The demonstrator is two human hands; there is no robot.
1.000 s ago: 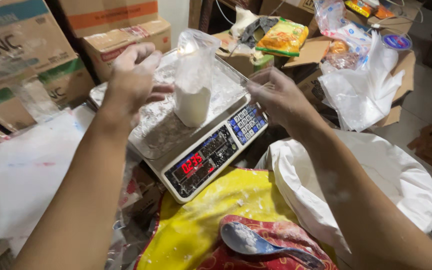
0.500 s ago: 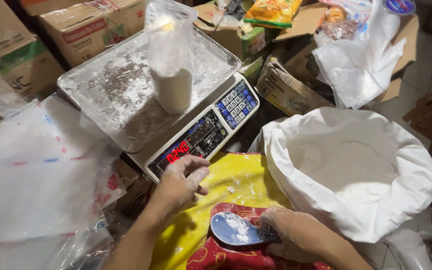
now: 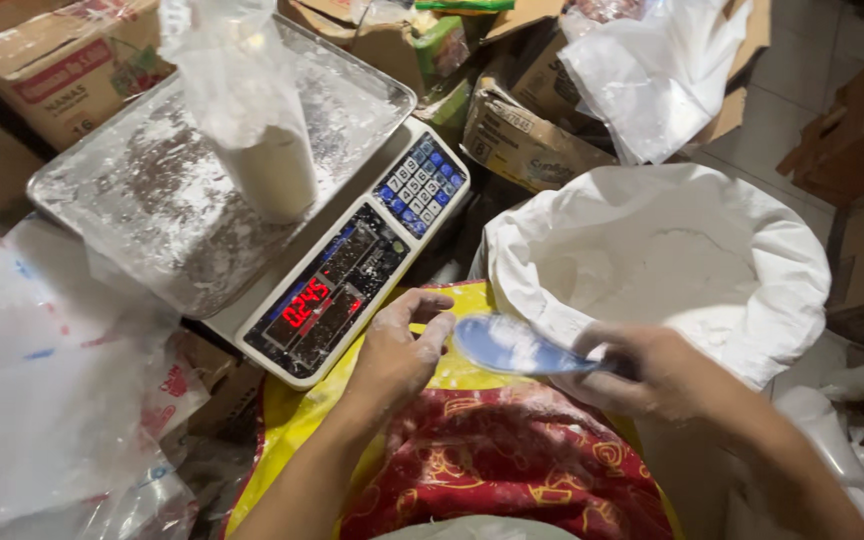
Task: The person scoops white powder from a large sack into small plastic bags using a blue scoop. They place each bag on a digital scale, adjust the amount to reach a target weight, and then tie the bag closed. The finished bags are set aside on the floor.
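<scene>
Right hand point(image 3: 657, 375) clamped on handle of blue metal scoop point(image 3: 512, 345), long axis roughly level, bowl pointing left. Left hand point(image 3: 397, 350) open, empty, fingertips just beside bowl. White open flour sack point(image 3: 792, 290) right behind; powder-filled clear bag point(image 3: 267, 165) on grey digital scale point(image 3: 322, 305), far left.

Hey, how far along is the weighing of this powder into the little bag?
Done: the clear bag stands part-filled on the dusted scale pan, display lit. In hand: the right hand holds a blue spoon with some powder beside the open white sack; the left hand hovers by it. Left: the bag is unsealed.
</scene>
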